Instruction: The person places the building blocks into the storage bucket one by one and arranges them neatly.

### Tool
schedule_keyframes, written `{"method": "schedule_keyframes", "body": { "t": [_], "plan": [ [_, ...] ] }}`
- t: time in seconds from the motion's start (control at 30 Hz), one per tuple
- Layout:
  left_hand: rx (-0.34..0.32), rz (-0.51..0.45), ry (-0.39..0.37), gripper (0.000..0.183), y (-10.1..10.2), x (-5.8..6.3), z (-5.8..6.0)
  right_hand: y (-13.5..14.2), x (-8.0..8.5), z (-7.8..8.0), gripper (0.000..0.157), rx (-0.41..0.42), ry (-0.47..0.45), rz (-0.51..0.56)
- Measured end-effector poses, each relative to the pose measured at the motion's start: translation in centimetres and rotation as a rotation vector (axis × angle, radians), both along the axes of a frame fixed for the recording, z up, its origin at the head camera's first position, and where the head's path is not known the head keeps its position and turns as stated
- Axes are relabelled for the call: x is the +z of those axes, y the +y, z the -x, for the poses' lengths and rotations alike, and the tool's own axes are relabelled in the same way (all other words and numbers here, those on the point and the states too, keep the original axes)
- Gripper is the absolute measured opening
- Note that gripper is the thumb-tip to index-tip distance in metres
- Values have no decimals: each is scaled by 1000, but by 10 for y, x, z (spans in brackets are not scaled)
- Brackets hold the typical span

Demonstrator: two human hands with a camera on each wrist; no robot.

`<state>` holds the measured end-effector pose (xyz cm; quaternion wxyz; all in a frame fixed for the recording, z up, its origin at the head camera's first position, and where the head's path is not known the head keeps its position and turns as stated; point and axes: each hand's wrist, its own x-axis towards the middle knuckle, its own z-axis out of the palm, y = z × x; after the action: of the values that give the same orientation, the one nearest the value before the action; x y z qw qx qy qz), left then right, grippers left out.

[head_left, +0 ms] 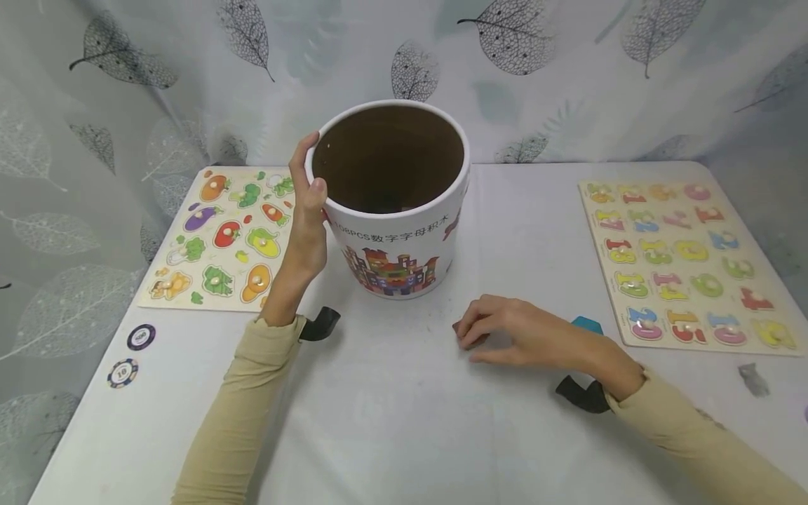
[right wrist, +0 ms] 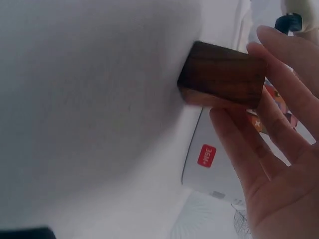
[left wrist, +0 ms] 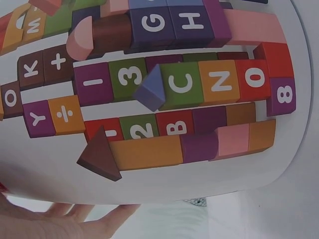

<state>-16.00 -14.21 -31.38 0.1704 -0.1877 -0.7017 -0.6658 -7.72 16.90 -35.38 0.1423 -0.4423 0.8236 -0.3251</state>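
Note:
A large white bucket (head_left: 399, 231) with printed block pictures stands upright near the back of the table, its dark inside facing up. My left hand (head_left: 308, 228) grips its rim on the left side, thumb at the near edge. The printed letter blocks on its wall fill the left wrist view, with fingers (left wrist: 107, 224) at the bottom. To the right of the bucket's base, my right hand (head_left: 520, 330) pinches a dark brown wooden block (right wrist: 224, 74) between fingertips and thumb, low over the table. From the head, the fingers hide most of this block.
A vegetable puzzle board (head_left: 243, 193) lies at the left, partly behind my left forearm. On the right is a number puzzle board (head_left: 684, 231). Two poker chips, one dark (head_left: 141, 337) and one pale (head_left: 123, 373), lie front left. A teal piece (head_left: 588, 325) shows behind my right wrist.

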Motion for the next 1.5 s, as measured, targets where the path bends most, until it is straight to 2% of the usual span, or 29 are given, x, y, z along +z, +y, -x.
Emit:
{"method": "schedule_keyframes", "body": {
  "t": [0.1,0.23,0.4,0.57,0.73,0.87,1.03,1.17,1.27,1.37,1.5],
  "plan": [
    [0,-2,-1,82,0,1,0,5,1,0,11,-35,69,-17],
    [-3,-15,-4,83,-1,2,0,15,0,3,19,-92,135,-12],
    [5,-13,-4,83,-2,3,0,21,-9,7,33,-93,91,31],
    [8,-22,-4,83,-3,3,1,18,-20,8,37,-88,73,60],
    [6,-26,1,85,-3,3,1,21,-16,14,41,-127,40,76],
    [0,-21,7,84,-2,4,2,29,6,26,46,-140,27,160],
    [3,-16,8,82,-2,3,1,33,55,42,52,-137,124,317],
    [-6,-14,6,81,-1,2,1,25,95,57,51,-126,142,507],
    [-14,-11,-2,82,0,1,0,11,118,68,46,-136,135,634],
    [-14,-8,-8,84,-1,0,0,-7,133,80,43,-170,185,659],
    [-20,-8,-7,86,-1,0,1,-26,142,93,43,-231,220,613]
  ]
}}
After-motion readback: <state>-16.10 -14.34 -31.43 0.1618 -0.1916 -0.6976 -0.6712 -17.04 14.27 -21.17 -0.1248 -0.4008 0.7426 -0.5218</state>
